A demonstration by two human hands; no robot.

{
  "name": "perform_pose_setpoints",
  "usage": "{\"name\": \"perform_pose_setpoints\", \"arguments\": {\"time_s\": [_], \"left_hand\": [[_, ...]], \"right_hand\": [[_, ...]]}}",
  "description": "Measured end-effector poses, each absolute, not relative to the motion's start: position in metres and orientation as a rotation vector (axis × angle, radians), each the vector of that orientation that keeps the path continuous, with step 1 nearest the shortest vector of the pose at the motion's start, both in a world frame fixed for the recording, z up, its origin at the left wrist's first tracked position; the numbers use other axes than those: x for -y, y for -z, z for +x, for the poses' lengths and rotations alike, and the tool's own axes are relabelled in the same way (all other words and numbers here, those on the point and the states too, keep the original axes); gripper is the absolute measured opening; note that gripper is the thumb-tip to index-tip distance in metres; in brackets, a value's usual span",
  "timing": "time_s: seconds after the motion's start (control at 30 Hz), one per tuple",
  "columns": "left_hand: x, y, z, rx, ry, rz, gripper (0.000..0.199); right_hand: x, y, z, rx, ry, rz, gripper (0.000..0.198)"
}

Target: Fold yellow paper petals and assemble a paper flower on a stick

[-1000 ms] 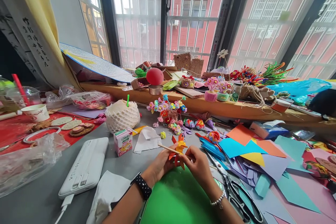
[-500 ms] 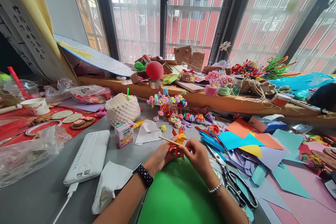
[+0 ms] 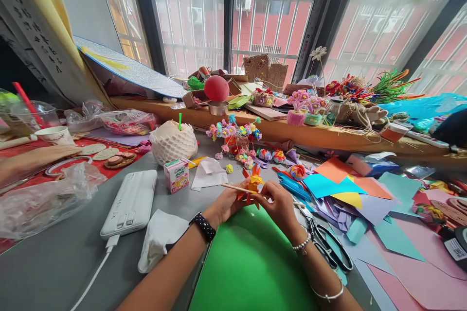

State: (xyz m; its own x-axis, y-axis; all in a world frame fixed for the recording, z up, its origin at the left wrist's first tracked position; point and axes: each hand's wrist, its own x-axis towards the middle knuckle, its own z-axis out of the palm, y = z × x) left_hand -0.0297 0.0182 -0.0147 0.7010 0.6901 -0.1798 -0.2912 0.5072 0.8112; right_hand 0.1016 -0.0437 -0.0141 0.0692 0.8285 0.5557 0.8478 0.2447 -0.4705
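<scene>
Between my hands is a folded paper flower (image 3: pixel 254 183) with orange outer petals and a yellow middle. My left hand (image 3: pixel 226 204) grips the flower from the left and below, fingers partly hidden behind it. A thin wooden stick (image 3: pixel 237 188) lies across the yellow part, its blunt end pointing left. My right hand (image 3: pixel 278 200) pinches the stick near the flower's right side. Both hands are above the green mat (image 3: pixel 251 262). Scissors (image 3: pixel 326 245) with black handles lie beside my right wrist.
Paper sheets (image 3: pixel 399 240) and strips spread on the right. A power bank (image 3: pixel 129 204), a drink carton (image 3: pixel 176 176) and a netted coconut (image 3: pixel 174 143) stand on the left. Paper flowers (image 3: pixel 279 156) lie ahead. Another person's arm (image 3: pixel 34 160) reaches in at far left.
The view has shifted slightly. Another person's arm has come in at the left edge. My hands stay on the flower, with the stick turned a little flatter.
</scene>
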Motion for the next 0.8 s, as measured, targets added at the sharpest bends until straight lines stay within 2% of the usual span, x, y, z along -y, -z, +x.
{"name": "perform_pose_setpoints", "arguments": {"time_s": [0.27, 0.5, 0.7, 0.8], "left_hand": [[-0.0187, 0.0129, -0.0315, -0.509, -0.604, 0.852, 0.023], [-0.02, 0.013, -0.0299, -0.448, -0.625, 0.819, 0.021], [-0.019, 0.012, -0.031, -0.481, -0.644, 0.819, 0.022], [-0.0185, 0.0134, -0.0312, -0.46, -0.601, 0.877, 0.024]], "right_hand": [[0.0448, 0.0138, 0.1017, 1.724, 0.077, -1.547, 0.034], [0.0446, 0.0134, 0.1072, 1.724, -0.033, -1.456, 0.034], [0.0467, 0.014, 0.1074, 1.607, 0.041, -1.403, 0.057], [0.0474, 0.0109, 0.1086, 1.604, 0.032, -1.386, 0.061]]}}
